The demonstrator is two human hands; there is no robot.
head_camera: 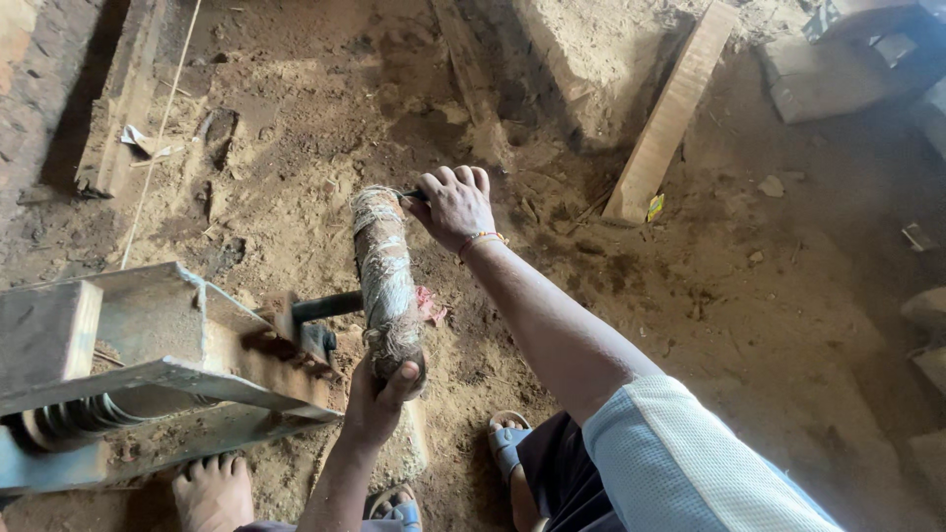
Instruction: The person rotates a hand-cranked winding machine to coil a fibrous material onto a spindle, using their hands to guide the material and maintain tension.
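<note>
The roll (387, 281) held by the left hand (379, 399) and right hand (453, 205) is wound in pale, frayed, fibrous wrapping, matt and rough, perhaps cloth or twine. The frame (168, 369) is dull grey metal, rust-flecked, with a dark matt rod (325, 306). The floor (749, 296) is loose brown dirt. The plank (670, 113) is raw, unpainted wood. The sleeve (680, 463) is pale ribbed cloth.

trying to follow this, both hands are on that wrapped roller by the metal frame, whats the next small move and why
Probably a short pull on the far end with the right hand, steadying the near end. The left hand already cups the lower end of the wrapped roller, the right grips a thin dark handle at its top, and a dark bar links it to the metal frame.
</note>
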